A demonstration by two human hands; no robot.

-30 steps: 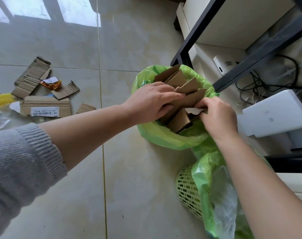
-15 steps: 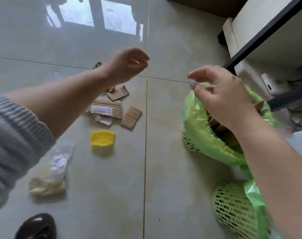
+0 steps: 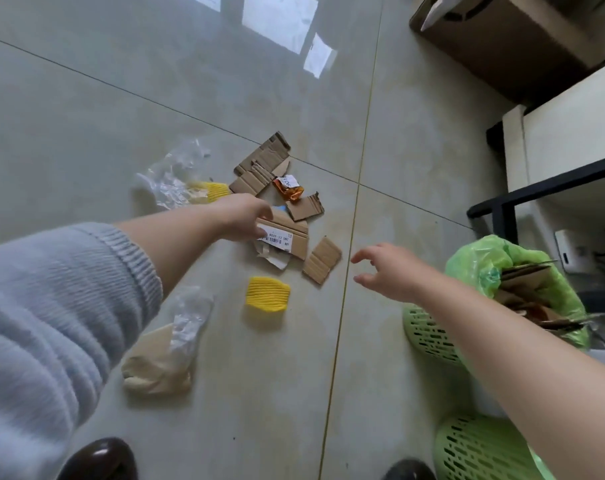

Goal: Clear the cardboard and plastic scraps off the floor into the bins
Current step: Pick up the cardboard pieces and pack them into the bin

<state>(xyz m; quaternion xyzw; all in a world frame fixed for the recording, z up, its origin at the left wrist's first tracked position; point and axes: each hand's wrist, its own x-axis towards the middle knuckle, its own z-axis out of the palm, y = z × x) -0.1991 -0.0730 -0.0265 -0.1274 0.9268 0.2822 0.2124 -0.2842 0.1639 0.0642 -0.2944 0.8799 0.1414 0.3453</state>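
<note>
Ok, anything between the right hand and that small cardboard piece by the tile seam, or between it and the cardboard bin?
Nothing visible. The right hand, fingers spread and empty, has only bare floor between it and the small cardboard piece. From there to the bin with the green liner, already holding cardboard, the floor is open too.

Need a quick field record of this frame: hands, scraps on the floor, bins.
left hand: on the labelled cardboard piece, fingers at its edge; grip not clear
right hand: open, empty, above the floor beside the small cardboard piece
cardboard on floor: labelled piece, small piece, a torn piece, a folded piece
plastic on floor: clear bag, clear wrap, orange wrapper
other: two yellow pads, beige bag
bins: lined bin with cardboard inside; second bin, contents hidden
</note>
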